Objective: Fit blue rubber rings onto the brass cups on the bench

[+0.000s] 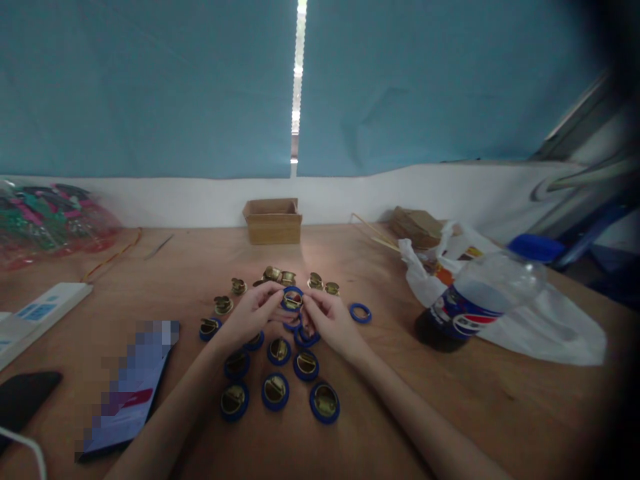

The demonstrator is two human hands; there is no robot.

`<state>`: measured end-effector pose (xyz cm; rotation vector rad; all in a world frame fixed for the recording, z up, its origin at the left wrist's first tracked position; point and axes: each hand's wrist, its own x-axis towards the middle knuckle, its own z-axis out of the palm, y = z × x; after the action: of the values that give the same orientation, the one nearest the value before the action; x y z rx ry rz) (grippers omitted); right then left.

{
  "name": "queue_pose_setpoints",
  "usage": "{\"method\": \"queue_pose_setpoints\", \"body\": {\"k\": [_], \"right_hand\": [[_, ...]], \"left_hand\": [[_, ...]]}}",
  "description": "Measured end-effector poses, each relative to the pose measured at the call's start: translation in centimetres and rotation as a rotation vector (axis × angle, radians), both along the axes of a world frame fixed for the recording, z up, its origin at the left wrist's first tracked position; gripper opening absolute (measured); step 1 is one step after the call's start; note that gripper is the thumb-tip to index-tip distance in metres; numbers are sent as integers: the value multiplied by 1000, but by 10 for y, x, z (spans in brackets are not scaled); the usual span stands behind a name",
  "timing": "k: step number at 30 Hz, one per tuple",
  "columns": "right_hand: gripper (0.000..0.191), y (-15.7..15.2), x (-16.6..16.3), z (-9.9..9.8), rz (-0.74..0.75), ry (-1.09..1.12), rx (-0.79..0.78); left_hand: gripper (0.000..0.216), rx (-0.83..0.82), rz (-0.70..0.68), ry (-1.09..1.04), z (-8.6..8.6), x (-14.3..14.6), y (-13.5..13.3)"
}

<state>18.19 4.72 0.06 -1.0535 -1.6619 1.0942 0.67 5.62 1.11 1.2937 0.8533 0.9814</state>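
The left hand (256,309) and right hand (331,319) pinch a badge (292,302) inside a blue ring (294,289) (pin side showing); even pressure should prevent tilting.

Bare tabletop (500,407): at right, we can pass in front of the Pepsi bottle (463,310) and plastic bag (560,333), our obstacles.
Smartphone (133,393): blocks us at left.
Pin-back badges (275,391): crowd our middle; beyond, room extends to the cardboard box (274,233).

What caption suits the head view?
Left hand and right hand holding a blue-rimmed metal piece, with similar pieces on the brown table.
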Motion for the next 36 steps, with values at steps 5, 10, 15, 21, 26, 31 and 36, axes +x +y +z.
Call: {"method": "queue_pose_setpoints", "body": {"k": [5,10,15,21,26,31,36], "right_hand": [[27,-4,-1,7,-76,-115,114],[21,-10,-2,15,-43,-279,381],[27,-5,1,10,-211,-293,345],[15,17,27,4,-470,-619,174],[14,19,30,2,-415,-865,75],[20,17,25,-5,-394,-941,132],[30,20,25,-12,-388,-1037,192]], "left_hand": [[31,8,30,45,2,1,0],[31,99,64,54,5,1,-1],[38,136,100,-11,2,-1,2],[49,65,217,-37,5,-3,2],[46,81,227,-49,2,-4,4],[45,80,242,-42,3,-3,4],[43,78,255,-26,7,0,3]]}}
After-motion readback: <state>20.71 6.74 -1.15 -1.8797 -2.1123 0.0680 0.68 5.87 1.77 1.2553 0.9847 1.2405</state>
